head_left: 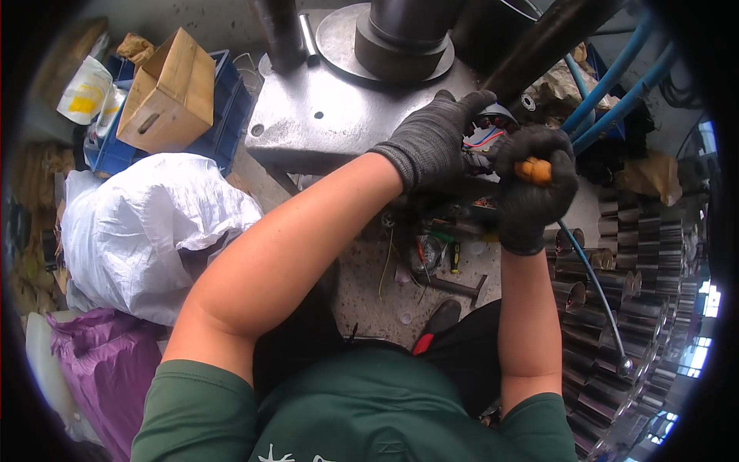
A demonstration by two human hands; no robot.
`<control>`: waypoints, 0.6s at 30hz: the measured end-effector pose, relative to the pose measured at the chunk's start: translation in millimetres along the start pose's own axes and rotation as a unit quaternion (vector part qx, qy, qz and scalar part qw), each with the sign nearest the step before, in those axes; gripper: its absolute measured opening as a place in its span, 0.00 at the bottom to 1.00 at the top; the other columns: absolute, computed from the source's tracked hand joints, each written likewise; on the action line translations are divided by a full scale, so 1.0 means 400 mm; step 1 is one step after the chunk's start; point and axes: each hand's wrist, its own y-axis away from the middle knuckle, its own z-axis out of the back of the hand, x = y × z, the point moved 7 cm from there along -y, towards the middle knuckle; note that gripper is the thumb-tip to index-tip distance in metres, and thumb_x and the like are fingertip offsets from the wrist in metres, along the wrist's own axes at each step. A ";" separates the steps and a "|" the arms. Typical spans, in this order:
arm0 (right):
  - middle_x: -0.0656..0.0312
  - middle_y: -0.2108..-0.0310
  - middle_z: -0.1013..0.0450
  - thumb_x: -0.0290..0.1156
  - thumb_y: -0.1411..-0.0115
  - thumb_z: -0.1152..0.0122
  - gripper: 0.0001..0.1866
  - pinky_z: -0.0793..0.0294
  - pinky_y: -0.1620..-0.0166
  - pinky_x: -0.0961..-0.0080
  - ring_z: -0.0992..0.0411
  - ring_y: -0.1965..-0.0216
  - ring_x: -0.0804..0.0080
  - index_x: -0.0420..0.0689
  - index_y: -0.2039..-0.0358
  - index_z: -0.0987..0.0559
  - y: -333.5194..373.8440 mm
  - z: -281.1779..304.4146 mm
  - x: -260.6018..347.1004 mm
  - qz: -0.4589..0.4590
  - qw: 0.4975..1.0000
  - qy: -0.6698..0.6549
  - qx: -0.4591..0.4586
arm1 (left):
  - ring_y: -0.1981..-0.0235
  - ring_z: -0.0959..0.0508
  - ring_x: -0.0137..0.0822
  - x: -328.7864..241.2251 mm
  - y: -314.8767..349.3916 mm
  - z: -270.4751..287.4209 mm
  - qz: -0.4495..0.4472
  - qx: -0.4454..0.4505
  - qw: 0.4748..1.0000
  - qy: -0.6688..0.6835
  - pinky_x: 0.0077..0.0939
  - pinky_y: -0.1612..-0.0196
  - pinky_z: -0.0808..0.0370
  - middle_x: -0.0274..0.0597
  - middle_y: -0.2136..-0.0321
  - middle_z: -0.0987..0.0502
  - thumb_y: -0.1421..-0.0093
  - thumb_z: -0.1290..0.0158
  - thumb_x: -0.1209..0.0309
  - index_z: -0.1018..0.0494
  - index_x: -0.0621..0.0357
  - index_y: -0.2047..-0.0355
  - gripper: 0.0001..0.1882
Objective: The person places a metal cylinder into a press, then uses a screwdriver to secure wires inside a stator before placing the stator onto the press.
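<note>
Both of my hands wear dark knitted gloves and work close together at the right edge of a metal machine table (296,123). My left hand (433,140) is closed at the side of a round, silver-rimmed part (495,119) with red and blue wires (485,138) below it. Its fingertips are partly hidden. Just right of it, my right hand (535,185) is wrapped round the orange handle (535,171) of a tool, probably a screwdriver. The handle's butt points toward me, and its shaft is hidden behind the glove.
A thick dark column (404,38) rises from the table. Blue hoses (616,77) run at upper right, above stacked shiny metal tubes (616,285). A wooden box (173,96) sits in a blue crate (223,115) at left, near a white sack (146,231). Tools, including a green-handled one (456,258), lie below my hands.
</note>
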 end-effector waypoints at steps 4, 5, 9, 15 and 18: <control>0.59 0.75 0.31 0.46 0.32 0.55 0.20 0.30 0.70 0.68 0.34 0.78 0.68 0.42 0.60 0.22 0.004 -0.017 0.046 -0.007 0.997 -0.070 0.027 | 0.45 0.20 0.57 0.007 0.001 0.005 -0.016 -0.019 1.000 -0.013 0.45 0.39 0.23 0.62 0.48 0.26 0.52 0.25 0.50 0.39 0.44 0.27 0.54; 0.59 0.75 0.31 0.47 0.32 0.55 0.21 0.30 0.70 0.68 0.34 0.78 0.68 0.43 0.60 0.22 0.010 -0.011 0.040 -0.003 0.997 -0.074 0.018 | 0.45 0.20 0.57 0.003 0.004 0.001 -0.021 -0.015 1.000 -0.015 0.45 0.39 0.23 0.62 0.48 0.26 0.51 0.25 0.50 0.38 0.43 0.28 0.53; 0.58 0.76 0.28 0.45 0.33 0.55 0.19 0.27 0.73 0.70 0.32 0.80 0.69 0.43 0.64 0.24 -0.006 -0.005 0.028 0.002 1.000 -0.023 -0.001 | 0.45 0.21 0.59 -0.001 -0.007 0.005 -0.011 -0.006 1.000 0.011 0.47 0.40 0.21 0.64 0.48 0.28 0.58 0.21 0.50 0.38 0.46 0.29 0.58; 0.59 0.77 0.29 0.45 0.32 0.56 0.19 0.26 0.72 0.70 0.32 0.80 0.69 0.43 0.64 0.24 -0.001 -0.023 0.049 -0.003 0.999 -0.031 0.030 | 0.45 0.21 0.59 0.005 -0.001 -0.003 -0.018 -0.015 0.999 -0.025 0.47 0.40 0.22 0.64 0.49 0.28 0.57 0.21 0.49 0.39 0.46 0.28 0.59; 0.58 0.76 0.28 0.46 0.32 0.55 0.19 0.26 0.71 0.70 0.32 0.81 0.70 0.43 0.63 0.24 -0.005 -0.019 0.064 0.008 0.999 -0.038 0.020 | 0.44 0.21 0.59 0.003 -0.011 0.000 -0.022 -0.020 0.999 -0.015 0.48 0.39 0.22 0.64 0.48 0.28 0.58 0.21 0.48 0.39 0.46 0.27 0.60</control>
